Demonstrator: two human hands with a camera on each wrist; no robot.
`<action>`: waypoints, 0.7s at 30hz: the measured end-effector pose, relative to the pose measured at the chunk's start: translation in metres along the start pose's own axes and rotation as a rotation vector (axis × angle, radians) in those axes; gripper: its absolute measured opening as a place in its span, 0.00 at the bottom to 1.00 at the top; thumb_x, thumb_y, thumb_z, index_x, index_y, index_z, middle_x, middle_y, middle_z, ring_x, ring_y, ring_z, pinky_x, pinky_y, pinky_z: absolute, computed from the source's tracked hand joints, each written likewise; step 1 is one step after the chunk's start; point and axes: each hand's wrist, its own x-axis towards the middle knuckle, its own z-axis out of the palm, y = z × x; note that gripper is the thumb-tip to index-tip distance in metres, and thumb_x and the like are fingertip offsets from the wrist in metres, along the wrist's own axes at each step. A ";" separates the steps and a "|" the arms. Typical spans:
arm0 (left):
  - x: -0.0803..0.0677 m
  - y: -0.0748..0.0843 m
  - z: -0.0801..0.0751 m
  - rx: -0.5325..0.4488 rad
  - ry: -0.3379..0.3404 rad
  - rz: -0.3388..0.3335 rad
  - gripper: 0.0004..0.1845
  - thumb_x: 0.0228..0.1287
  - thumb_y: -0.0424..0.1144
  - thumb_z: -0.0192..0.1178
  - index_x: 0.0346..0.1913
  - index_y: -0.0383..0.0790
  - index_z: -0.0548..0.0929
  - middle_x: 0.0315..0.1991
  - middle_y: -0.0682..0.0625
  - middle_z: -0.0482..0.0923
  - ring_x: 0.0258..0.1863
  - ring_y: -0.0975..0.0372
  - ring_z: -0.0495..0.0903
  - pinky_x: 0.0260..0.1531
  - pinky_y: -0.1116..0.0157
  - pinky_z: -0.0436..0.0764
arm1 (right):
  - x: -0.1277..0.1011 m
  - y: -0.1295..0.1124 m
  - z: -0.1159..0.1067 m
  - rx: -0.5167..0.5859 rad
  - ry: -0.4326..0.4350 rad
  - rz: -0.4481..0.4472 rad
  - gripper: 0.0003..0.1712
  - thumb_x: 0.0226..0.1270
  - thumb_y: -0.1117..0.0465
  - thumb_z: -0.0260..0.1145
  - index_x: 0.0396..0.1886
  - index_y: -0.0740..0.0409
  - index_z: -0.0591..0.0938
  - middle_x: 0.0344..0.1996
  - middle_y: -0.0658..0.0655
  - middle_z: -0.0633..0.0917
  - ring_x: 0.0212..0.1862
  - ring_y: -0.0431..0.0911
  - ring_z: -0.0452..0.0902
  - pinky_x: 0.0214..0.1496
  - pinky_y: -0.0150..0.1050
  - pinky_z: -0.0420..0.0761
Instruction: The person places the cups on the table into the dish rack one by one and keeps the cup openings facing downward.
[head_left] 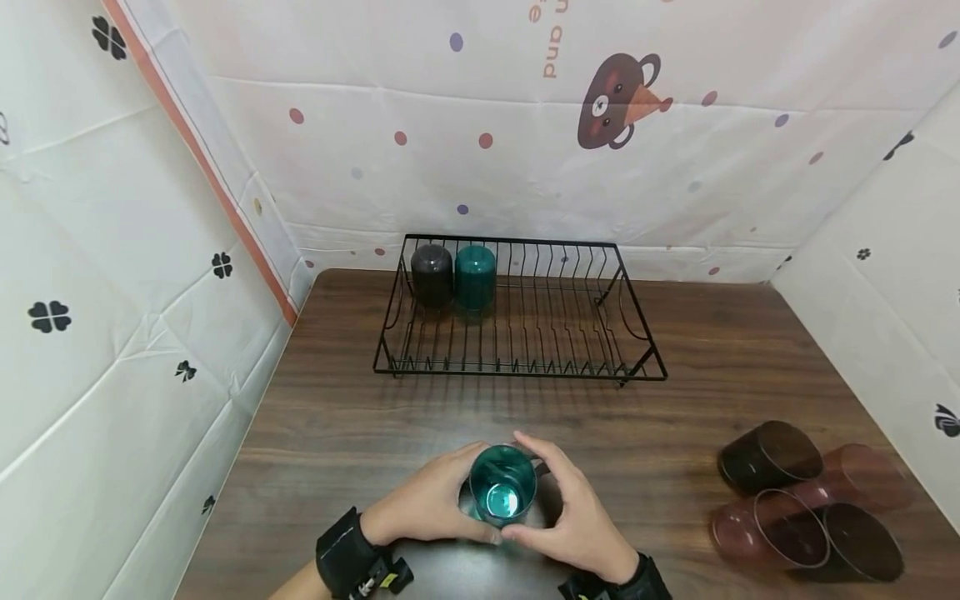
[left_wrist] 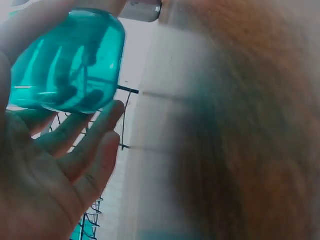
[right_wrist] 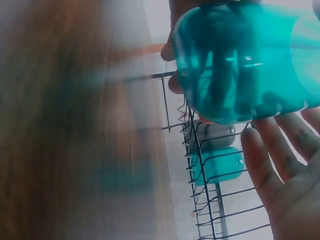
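I have both hands cupped round the teal cup (head_left: 502, 493), left hand (head_left: 427, 504) and right hand (head_left: 573, 517) each in a curled grip, steadying it upright in front of the rack (head_left: 517, 367).

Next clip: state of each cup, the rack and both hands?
Teal cup: upright, mouth up, held by both hands.
Left hand: grips it.
Right hand: grips it.
Rack: holds two upturned cups.
Brown cups: lying on their sides.
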 end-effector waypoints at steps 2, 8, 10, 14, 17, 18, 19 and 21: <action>0.000 0.000 -0.001 -0.039 0.003 0.018 0.43 0.56 0.61 0.74 0.73 0.66 0.65 0.63 0.65 0.74 0.61 0.69 0.76 0.61 0.58 0.79 | 0.000 0.000 -0.001 0.010 0.015 -0.017 0.55 0.54 0.51 0.82 0.77 0.61 0.64 0.70 0.55 0.74 0.64 0.43 0.73 0.55 0.38 0.78; 0.000 0.000 -0.003 -0.114 0.017 0.099 0.47 0.58 0.55 0.74 0.78 0.62 0.60 0.69 0.60 0.70 0.67 0.64 0.73 0.66 0.55 0.76 | 0.003 0.002 -0.002 0.112 0.050 -0.062 0.52 0.56 0.54 0.81 0.75 0.64 0.65 0.64 0.58 0.78 0.58 0.47 0.78 0.55 0.40 0.80; 0.000 0.001 -0.003 -0.143 0.022 0.118 0.47 0.59 0.54 0.74 0.78 0.61 0.60 0.70 0.60 0.69 0.68 0.63 0.72 0.66 0.56 0.76 | 0.004 0.002 -0.002 0.137 0.060 -0.082 0.51 0.57 0.54 0.81 0.74 0.66 0.66 0.63 0.60 0.79 0.57 0.48 0.78 0.53 0.40 0.81; 0.000 0.005 -0.003 -0.188 0.053 0.117 0.46 0.60 0.55 0.73 0.78 0.60 0.61 0.70 0.60 0.68 0.68 0.63 0.71 0.66 0.57 0.76 | 0.007 0.000 -0.001 0.151 0.069 -0.125 0.49 0.57 0.54 0.80 0.72 0.69 0.67 0.65 0.62 0.78 0.58 0.49 0.78 0.55 0.40 0.80; 0.000 0.007 -0.002 -0.189 0.111 0.114 0.46 0.59 0.54 0.74 0.78 0.59 0.62 0.71 0.58 0.67 0.68 0.62 0.71 0.64 0.56 0.77 | 0.012 -0.004 -0.002 0.145 0.062 -0.143 0.48 0.59 0.54 0.79 0.72 0.70 0.67 0.66 0.63 0.76 0.60 0.49 0.76 0.56 0.39 0.79; 0.000 0.008 -0.002 -0.189 0.135 0.116 0.47 0.59 0.52 0.75 0.78 0.58 0.62 0.72 0.57 0.66 0.68 0.61 0.71 0.65 0.55 0.77 | 0.014 -0.006 -0.002 0.138 0.060 -0.146 0.48 0.60 0.53 0.79 0.72 0.70 0.67 0.67 0.62 0.76 0.60 0.49 0.76 0.56 0.39 0.79; 0.000 0.008 -0.002 -0.190 0.160 0.124 0.47 0.59 0.51 0.75 0.78 0.57 0.62 0.73 0.56 0.66 0.69 0.60 0.70 0.65 0.54 0.77 | 0.016 -0.007 -0.003 0.127 0.059 -0.151 0.48 0.60 0.53 0.78 0.72 0.70 0.66 0.67 0.62 0.76 0.60 0.48 0.76 0.55 0.39 0.79; 0.000 0.009 -0.002 -0.202 0.207 0.137 0.48 0.57 0.47 0.76 0.78 0.54 0.61 0.73 0.53 0.67 0.69 0.59 0.72 0.64 0.54 0.77 | 0.020 -0.011 -0.004 0.102 0.063 -0.154 0.47 0.61 0.52 0.78 0.73 0.69 0.66 0.67 0.62 0.76 0.59 0.48 0.76 0.53 0.38 0.78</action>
